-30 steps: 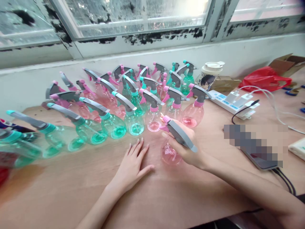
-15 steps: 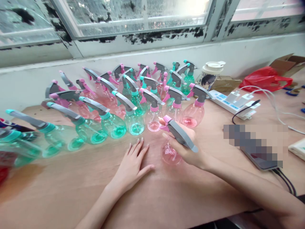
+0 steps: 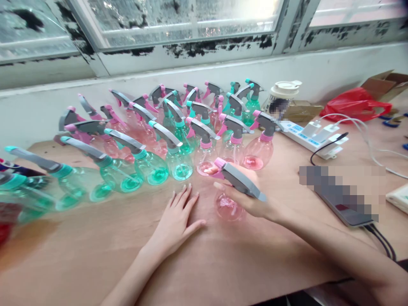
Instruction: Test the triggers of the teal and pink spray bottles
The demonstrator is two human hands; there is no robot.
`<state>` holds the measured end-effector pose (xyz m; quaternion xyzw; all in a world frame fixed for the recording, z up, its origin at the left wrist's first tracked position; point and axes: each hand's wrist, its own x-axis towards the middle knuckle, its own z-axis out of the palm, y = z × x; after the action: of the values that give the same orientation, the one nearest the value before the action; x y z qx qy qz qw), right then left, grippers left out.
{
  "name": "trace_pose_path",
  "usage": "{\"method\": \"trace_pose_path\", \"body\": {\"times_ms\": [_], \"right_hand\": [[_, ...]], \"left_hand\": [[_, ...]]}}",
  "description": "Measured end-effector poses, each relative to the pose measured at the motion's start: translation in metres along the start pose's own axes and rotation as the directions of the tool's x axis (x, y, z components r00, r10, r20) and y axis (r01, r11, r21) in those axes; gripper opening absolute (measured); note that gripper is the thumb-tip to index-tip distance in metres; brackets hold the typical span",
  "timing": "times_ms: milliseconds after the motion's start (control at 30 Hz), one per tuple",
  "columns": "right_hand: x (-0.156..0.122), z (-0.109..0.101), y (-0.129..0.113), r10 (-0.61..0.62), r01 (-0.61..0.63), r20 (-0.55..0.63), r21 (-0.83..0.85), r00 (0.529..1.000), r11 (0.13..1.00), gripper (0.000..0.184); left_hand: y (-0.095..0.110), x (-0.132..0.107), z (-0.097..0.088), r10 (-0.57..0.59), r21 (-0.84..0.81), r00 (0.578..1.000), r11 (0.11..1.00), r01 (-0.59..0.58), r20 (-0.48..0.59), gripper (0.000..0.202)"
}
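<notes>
My right hand (image 3: pixel 255 197) is wrapped round the neck of a pink spray bottle (image 3: pixel 228 207), whose grey and pink trigger head tops it. The bottle is upright on or just above the wooden table; I cannot tell which. Flat on the tabletop lies my left hand (image 3: pixel 178 212), fingers spread, holding nothing. Just beyond both hands stands a front row with a green spray bottle (image 3: pixel 156 172), a clear one with a green collar (image 3: pixel 180 166) and a pink one (image 3: pixel 259 153). Several more pink and green spray bottles crowd behind them.
At the right are a white power strip (image 3: pixel 306 135) with chargers and cables, and a phone (image 3: pixel 347 208), partly blurred out. Farther back stand a lidded cup (image 3: pixel 283 91), a red plastic bag (image 3: pixel 350 105) and a cardboard box (image 3: pixel 387 87). A window wall bounds the table.
The head of the pink spray bottle in my right hand has shifted slightly left and down, with the hand still around it. My left hand stays flat in place.
</notes>
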<state>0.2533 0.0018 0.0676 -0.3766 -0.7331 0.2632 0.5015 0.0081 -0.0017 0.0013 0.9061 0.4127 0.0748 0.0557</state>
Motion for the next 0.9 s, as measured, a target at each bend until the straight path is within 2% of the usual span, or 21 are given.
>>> {"method": "trace_pose_path", "body": {"times_ms": [200,367,533,733,800,900], "right_hand": [[0.0019,-0.0005,-0.0007,-0.019,0.017,0.037,0.042,0.999,0.999,0.004],[0.0037,-0.0022,-0.0045,-0.056,0.056,0.024,0.029,0.998,0.998,0.010],[0.0003,-0.0024,-0.0028,-0.048,0.046,0.043,0.047,0.998,0.998,0.004],[-0.0041,0.0009,0.0005,-0.011,0.010,0.013,0.084,1.000,0.996,0.037],[-0.0042,0.0012,0.0003,-0.007,0.006,0.013,0.093,1.000,0.996,0.032],[-0.0034,0.0003,-0.0006,-0.016,0.014,0.022,0.061,1.000,0.998,0.015]], "left_hand": [[-0.0002,0.0002,0.0001,0.003,0.009,1.000,1.000,-0.003,0.008,0.078],[0.0003,0.0009,0.0005,0.001,0.018,1.000,1.000,-0.001,0.015,0.079],[0.0007,0.0004,-0.0008,-0.006,-0.001,1.000,1.000,0.006,0.015,0.078],[0.0006,0.0004,-0.0010,-0.012,-0.018,1.000,1.000,0.012,0.009,0.077],[0.0007,0.0005,-0.0013,-0.012,-0.024,1.000,1.000,0.012,0.009,0.077],[0.0011,0.0006,-0.0020,-0.012,-0.022,1.000,1.000,0.012,0.013,0.078]]}}
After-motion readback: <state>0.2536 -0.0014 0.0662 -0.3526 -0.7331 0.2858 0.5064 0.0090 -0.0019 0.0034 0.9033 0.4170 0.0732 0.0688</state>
